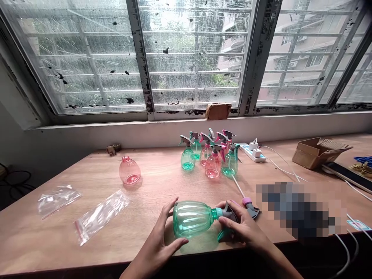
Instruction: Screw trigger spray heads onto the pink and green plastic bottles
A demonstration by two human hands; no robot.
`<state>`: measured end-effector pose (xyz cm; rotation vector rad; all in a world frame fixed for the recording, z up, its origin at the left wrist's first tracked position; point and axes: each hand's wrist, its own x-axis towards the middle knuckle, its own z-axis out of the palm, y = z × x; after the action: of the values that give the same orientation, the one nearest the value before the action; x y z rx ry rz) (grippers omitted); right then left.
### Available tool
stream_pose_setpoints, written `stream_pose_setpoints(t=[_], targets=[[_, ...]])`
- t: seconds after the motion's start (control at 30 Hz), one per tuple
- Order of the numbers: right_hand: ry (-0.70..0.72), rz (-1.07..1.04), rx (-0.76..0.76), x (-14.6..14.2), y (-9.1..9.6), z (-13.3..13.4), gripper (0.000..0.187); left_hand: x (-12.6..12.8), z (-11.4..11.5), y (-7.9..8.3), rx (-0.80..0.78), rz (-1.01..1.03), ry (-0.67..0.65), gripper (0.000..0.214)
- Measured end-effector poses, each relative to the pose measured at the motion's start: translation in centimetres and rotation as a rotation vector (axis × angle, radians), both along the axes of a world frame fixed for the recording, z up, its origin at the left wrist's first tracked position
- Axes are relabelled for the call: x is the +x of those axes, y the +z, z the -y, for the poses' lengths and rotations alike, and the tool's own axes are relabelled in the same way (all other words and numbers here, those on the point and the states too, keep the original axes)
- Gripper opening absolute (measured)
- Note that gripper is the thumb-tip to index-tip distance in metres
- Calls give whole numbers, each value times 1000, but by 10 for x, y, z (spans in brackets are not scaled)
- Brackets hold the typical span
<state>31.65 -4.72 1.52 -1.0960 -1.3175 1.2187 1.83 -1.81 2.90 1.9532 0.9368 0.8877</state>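
Note:
A green see-through spray bottle (193,219) lies on its side near the table's front edge. My left hand (161,240) cups its round body from the left, thumb and fingers around it. My right hand (242,224) is closed on the grey spray head with a green trigger (228,217) at the bottle's neck. Just beyond my right hand lies a loose spray head with a pink collar (249,204) and a long white tube.
Several assembled green and pink spray bottles (210,155) stand at the back centre. A headless pink bottle (129,170) stands to the left. Two clear plastic bags (99,217) lie at front left. A power strip (254,152), cables and a cardboard box (318,152) are at right.

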Motion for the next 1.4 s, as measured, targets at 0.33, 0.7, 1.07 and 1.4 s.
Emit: stream_pose_setpoints(t=[0.33,0.7,1.07,1.4], targets=[[-11,5,-15,-2,-1,0,42,-3,-4,-5,-139,8,63,62],[-20,-9,-29,-3,3,2,40,-4,-1,-4,-23,-19,8,82],[-41,-16,-8,-1,-2,-2,39,-3,-1,-1,-81,12,-31,66],[-35,-15,-1,-1,-1,-2,37,-5,-4,-7,-113,10,21,71]])
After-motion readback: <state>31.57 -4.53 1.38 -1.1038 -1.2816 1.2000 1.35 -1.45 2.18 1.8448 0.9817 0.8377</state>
